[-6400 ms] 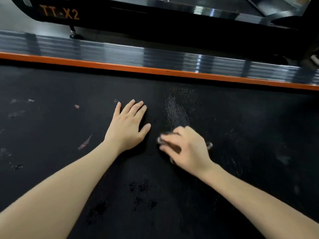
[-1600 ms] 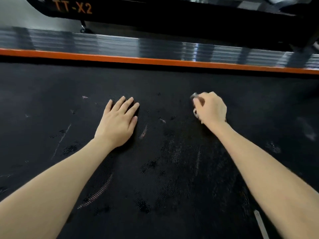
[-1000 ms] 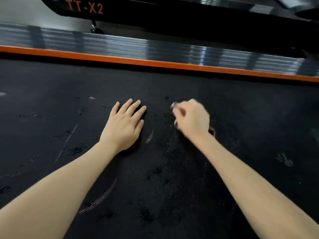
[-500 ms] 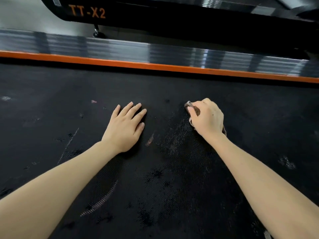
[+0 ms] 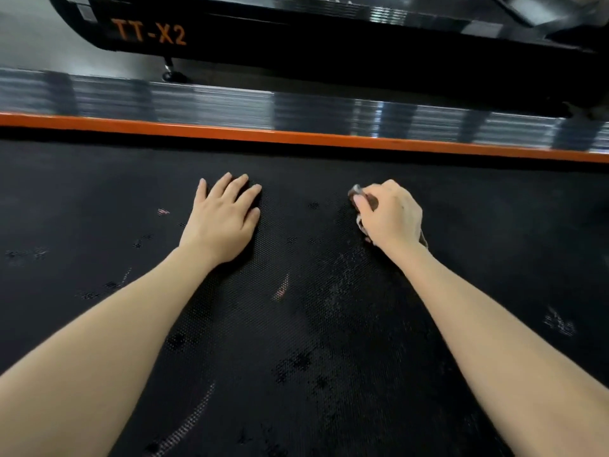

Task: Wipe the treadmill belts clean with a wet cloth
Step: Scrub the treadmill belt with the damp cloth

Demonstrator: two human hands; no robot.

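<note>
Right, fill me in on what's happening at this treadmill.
A person is leaning over a black treadmill belt and wiping it. The right hand grips a small bunched cloth pressed against the belt, while the left hand lies flat on it with straight fingers. Smudges show on the belt nearer the person, so the wiping is not yet done. Past the orange edge strip stands another machine marked TT-X2.

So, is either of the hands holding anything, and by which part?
The right hand grips the cloth bunched beneath it, edges peeking out; the left hand lies flat, holding nothing.
</note>
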